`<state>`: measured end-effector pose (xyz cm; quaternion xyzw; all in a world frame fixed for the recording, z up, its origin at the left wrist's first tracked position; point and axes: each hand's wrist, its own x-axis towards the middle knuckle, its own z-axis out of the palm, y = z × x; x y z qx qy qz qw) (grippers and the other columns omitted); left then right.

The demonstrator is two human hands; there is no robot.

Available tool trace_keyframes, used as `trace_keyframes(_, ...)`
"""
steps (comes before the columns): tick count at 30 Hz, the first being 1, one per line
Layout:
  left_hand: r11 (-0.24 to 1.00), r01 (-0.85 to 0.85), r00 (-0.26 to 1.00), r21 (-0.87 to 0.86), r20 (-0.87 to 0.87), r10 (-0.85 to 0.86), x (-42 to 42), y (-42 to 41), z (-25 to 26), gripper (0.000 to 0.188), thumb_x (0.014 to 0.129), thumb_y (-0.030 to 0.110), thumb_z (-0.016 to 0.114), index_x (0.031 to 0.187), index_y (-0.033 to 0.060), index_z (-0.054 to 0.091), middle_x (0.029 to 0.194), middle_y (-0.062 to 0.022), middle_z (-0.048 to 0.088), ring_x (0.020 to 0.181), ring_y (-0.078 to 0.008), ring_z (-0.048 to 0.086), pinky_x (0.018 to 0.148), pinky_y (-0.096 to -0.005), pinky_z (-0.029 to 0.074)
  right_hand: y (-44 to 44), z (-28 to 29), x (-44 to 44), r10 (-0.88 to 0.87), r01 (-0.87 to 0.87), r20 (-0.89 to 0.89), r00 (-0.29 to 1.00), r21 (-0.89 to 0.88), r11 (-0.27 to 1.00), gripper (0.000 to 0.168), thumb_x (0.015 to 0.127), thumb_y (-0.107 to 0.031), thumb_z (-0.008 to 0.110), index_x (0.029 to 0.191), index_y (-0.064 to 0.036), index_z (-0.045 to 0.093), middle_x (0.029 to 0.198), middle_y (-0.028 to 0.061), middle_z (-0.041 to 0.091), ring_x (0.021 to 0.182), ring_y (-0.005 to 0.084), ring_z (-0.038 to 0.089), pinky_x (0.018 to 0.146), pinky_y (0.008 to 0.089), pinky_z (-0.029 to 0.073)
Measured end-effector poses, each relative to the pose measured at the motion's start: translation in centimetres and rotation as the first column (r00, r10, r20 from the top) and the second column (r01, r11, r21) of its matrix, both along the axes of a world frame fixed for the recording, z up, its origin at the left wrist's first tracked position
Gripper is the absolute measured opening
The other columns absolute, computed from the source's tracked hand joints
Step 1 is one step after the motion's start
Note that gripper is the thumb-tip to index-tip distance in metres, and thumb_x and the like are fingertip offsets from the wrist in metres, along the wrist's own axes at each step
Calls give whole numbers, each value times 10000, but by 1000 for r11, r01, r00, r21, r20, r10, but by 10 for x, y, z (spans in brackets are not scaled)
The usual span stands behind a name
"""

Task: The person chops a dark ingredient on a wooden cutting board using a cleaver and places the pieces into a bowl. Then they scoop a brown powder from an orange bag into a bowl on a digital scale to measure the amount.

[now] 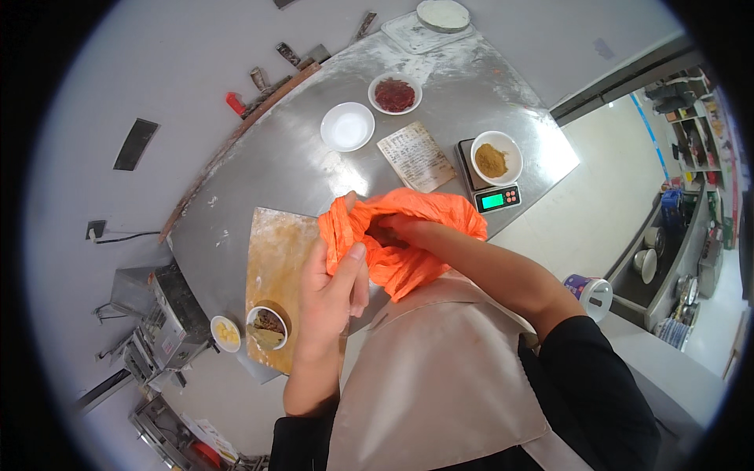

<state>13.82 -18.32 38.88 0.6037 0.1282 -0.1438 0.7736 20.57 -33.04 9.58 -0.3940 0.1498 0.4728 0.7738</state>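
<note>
My left hand grips the gathered rim of an orange plastic bag, thumb on the near side. Into the bag's mouth reaches my right hand; its fingertips and whatever they touch are hidden by the plastic and shadow. Just beyond the bag, a digital kitchen scale with a lit green display carries a white bowl of brown powder. A stained sheet of handwritten paper lies beside it. Below my left hand, a cup of dried leaves and spices stands on a wooden board.
On the steel table are a white bowl and another with dark red dried pieces. A flour-dusted tray lies at the far end. A small bowl holds yellow chunks. A sink and a plastic bucket are at right.
</note>
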Motion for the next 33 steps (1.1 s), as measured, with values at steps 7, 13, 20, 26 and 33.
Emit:
trace_keyframes(7,1000,11,999,-26,34,-11,3,-1,-2,537,1104,93,452,1615,4,310,549,-6,459,392,-72,340,390,-229,332,-32,81,-4,-154,156,-71,986,25,987,271,1051,-44,529,1287,24,644,1140,148,707,999,252,697,909,406,604)
trace_keyframes(13,1000,1,1000,-12,10,-1,0,-9,-1,536,1105,99,461,1620,39,322,559,6,445,405,-65,335,392,-224,317,-39,124,-14,-159,158,-105,982,-13,987,223,1040,-27,576,1233,63,644,1066,145,705,924,260,705,860,400,622)
trace_keyframes(20,997,-34,999,-76,6,35,0,-9,-11,535,1100,72,467,1618,41,340,576,22,452,420,-53,336,405,-231,318,-69,172,-17,-224,224,-171,960,-20,974,201,1014,-2,610,1196,80,633,1098,172,687,995,267,703,864,405,629)
trace_keyframes(26,997,-26,999,-70,35,28,-2,-15,-9,545,1095,68,475,1618,19,331,580,14,459,423,-55,347,408,-230,324,-158,167,12,-317,318,-53,947,17,948,251,1039,-27,561,1248,108,594,1146,195,677,1012,274,704,928,376,606)
trace_keyframes(33,998,-56,998,11,9,56,-13,-18,4,538,1094,60,476,1611,9,337,582,13,461,430,-58,358,411,-229,316,-238,127,75,-401,487,287,870,-369,791,262,1030,-47,583,1240,107,607,1136,195,695,994,292,736,904,376,615)
